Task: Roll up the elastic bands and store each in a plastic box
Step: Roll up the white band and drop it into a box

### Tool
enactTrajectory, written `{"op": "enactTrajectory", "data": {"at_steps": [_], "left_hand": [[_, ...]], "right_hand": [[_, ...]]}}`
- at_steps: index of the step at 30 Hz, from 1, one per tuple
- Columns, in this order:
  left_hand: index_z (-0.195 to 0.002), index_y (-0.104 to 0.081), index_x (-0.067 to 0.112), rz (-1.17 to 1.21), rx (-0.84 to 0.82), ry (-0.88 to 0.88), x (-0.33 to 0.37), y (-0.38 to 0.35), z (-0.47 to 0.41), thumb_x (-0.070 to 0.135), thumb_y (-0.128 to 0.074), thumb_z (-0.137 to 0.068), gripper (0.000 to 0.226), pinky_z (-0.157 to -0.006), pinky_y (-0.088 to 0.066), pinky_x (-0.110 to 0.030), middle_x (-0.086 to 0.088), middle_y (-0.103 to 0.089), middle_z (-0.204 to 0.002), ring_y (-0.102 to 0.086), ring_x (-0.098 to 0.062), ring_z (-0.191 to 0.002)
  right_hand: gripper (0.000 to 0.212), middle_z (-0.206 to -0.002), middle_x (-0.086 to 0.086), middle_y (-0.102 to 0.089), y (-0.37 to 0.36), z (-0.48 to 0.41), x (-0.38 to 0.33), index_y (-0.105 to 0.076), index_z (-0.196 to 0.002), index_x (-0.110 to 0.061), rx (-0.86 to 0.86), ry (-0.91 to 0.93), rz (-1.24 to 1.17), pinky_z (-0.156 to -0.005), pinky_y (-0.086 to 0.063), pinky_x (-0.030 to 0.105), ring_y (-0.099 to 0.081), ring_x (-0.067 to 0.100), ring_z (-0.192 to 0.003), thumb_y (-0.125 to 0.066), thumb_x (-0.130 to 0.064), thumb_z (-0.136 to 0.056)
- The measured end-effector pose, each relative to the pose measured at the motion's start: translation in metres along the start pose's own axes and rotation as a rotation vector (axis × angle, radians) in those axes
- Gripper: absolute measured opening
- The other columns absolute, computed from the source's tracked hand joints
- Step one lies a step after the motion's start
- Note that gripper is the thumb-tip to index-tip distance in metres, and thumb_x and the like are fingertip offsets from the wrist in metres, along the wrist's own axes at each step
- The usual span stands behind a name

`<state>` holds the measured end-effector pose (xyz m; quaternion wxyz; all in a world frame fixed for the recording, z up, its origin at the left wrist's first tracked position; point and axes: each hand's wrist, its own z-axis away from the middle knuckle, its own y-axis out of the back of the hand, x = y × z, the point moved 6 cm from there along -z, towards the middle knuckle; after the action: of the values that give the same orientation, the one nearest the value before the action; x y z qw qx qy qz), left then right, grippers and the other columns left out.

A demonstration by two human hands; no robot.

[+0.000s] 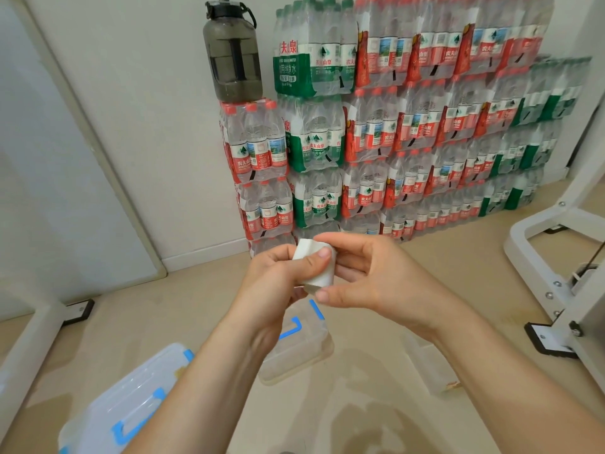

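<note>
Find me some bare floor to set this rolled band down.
Bare floor shows between the left frame leg and the clear box, and between the bottle packs and the right frame. Crowded below the left hand and right hand gripping the rolled band, with the lidded box close.
</note>
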<state>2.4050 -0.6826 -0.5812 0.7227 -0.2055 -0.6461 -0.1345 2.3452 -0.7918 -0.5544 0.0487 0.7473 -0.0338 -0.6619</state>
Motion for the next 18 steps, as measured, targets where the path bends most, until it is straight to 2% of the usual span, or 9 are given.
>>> {"op": "enactTrajectory", "data": {"at_steps": [3, 5, 7, 9, 13, 16, 18], "left_hand": [[-0.103, -0.066, 0.001, -0.003, 0.019, 0.006, 0.000, 0.000, -0.001, 0.035, -0.076, -0.066, 0.051, -0.066, -0.034, -0.031, -0.015, -0.067, -0.083, -0.053, -0.020, -0.072], [-0.105, -0.064, 0.000, -0.018, 0.029, 0.010, 0.000, 0.000, -0.001, 0.043, -0.074, -0.065, 0.060, -0.069, -0.033, -0.033, -0.014, -0.066, -0.080, -0.051, -0.020, -0.073], [-0.099, -0.065, 0.005, -0.023, 0.037, 0.017, 0.001, 0.001, -0.002, 0.047, -0.072, -0.065, 0.055, -0.068, -0.034, -0.031, -0.002, -0.063, -0.074, -0.051, -0.015, -0.068], [-0.095, -0.064, 0.017, -0.004, 0.031, 0.040, 0.001, 0.001, -0.002, 0.045, -0.071, -0.066, 0.041, -0.065, -0.034, -0.028, 0.000, -0.061, -0.074, -0.050, -0.013, -0.066], [-0.083, -0.060, 0.026, 0.014, 0.002, 0.048, 0.003, 0.002, -0.002, 0.036, -0.074, -0.067, 0.024, -0.063, -0.034, -0.028, 0.004, -0.064, -0.077, -0.052, -0.013, -0.067], [-0.080, -0.062, 0.031, -0.046, -0.018, -0.014, 0.009, 0.005, 0.000, 0.035, -0.075, -0.064, 0.022, -0.070, -0.035, -0.035, 0.003, -0.070, -0.083, -0.054, -0.021, -0.074], [-0.080, -0.063, 0.028, -0.081, -0.025, -0.030, 0.010, 0.006, 0.000, 0.039, -0.077, -0.060, 0.027, -0.071, -0.034, -0.035, 0.001, -0.069, -0.078, -0.052, -0.020, -0.072]], "right_hand": [[0.058, -0.109, -0.013, -0.066, -0.006, -0.003, -0.004, -0.060, -0.095, -0.044, 0.036, 0.074, 0.236, -0.090, -0.048, 0.013, -0.064, -0.001, -0.103, -0.085, -0.002, -0.063], [0.056, -0.114, -0.006, -0.059, -0.003, -0.004, -0.006, -0.061, -0.103, -0.040, 0.134, 0.121, 0.311, -0.092, -0.050, 0.017, -0.064, 0.004, -0.102, -0.085, -0.008, -0.064], [0.053, -0.113, -0.003, -0.057, 0.001, -0.004, -0.008, -0.064, -0.107, -0.032, 0.187, 0.133, 0.268, -0.090, -0.051, 0.018, -0.066, 0.005, -0.099, -0.085, -0.007, -0.064], [0.054, -0.112, 0.000, -0.058, 0.002, -0.003, -0.011, -0.065, -0.102, -0.034, 0.182, 0.137, 0.221, -0.088, -0.052, 0.017, -0.067, 0.006, -0.097, -0.085, -0.003, -0.063], [0.058, -0.110, 0.000, -0.064, 0.003, 0.000, -0.014, -0.066, -0.095, -0.037, 0.168, 0.119, 0.145, -0.081, -0.054, 0.017, -0.070, 0.005, -0.092, -0.086, 0.003, -0.058], [0.061, -0.108, -0.002, -0.069, 0.005, 0.002, -0.010, -0.066, -0.108, -0.029, 0.116, 0.062, 0.125, -0.078, -0.056, 0.020, -0.071, 0.008, -0.090, -0.085, 0.003, -0.060], [0.065, -0.107, -0.003, -0.067, 0.008, 0.003, -0.009, -0.063, -0.117, -0.026, 0.094, 0.034, 0.115, -0.076, -0.056, 0.019, -0.072, 0.009, -0.088, -0.083, 0.005, -0.062]]}}
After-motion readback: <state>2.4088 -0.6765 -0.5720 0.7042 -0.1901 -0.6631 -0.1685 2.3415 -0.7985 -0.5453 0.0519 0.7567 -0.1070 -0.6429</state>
